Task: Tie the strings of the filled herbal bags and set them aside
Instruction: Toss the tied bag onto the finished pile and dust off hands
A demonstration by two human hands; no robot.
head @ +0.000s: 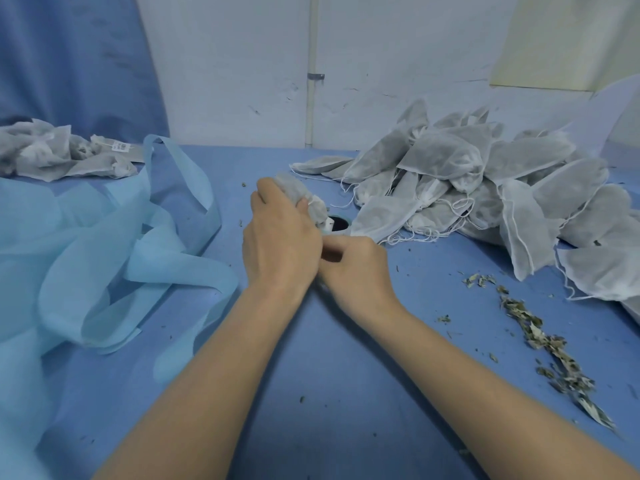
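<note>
My left hand [280,233] grips a filled white herbal bag [294,190] above the middle of the blue table, fingers curled round its gathered neck. My right hand [353,268] sits just right of it and below, fingers curled tight; what it pinches is hidden behind the left hand. A big heap of filled white bags with loose strings [485,188] lies at the right. A smaller pile of bags [59,154] lies at the far left, one with a paper tag.
Crumpled light blue fabric strips [104,254] cover the table's left side. Spilled dried leaves [540,341] trail along the right front. A round dark hole [337,224] in the blue table cover [329,375] lies just beyond my hands. A white wall with a pipe stands behind.
</note>
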